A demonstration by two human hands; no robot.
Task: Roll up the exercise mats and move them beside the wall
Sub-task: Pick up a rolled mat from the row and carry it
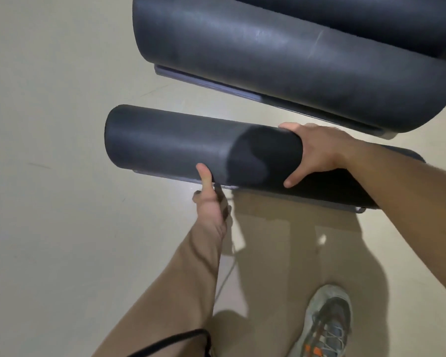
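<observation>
Pale floor [49,176] fills the left side. Over it, a dark rolled mat [165,145] lies crosswise, its left end round and closed, a loose outer edge showing along its near underside. The left hand [209,202] holds it from below, thumb pressed up on the near side, fingers hidden under the roll. Further right, the right hand [317,153] grips over the top, fingers curving down the far side and thumb spread on the near side. The mat's shadow falls on the floor nearer the person. Beyond it lies a thicker second rolled mat [281,65], a third rolled mat [371,16] touching it behind. At lower right stands a grey laced shoe [330,320].
</observation>
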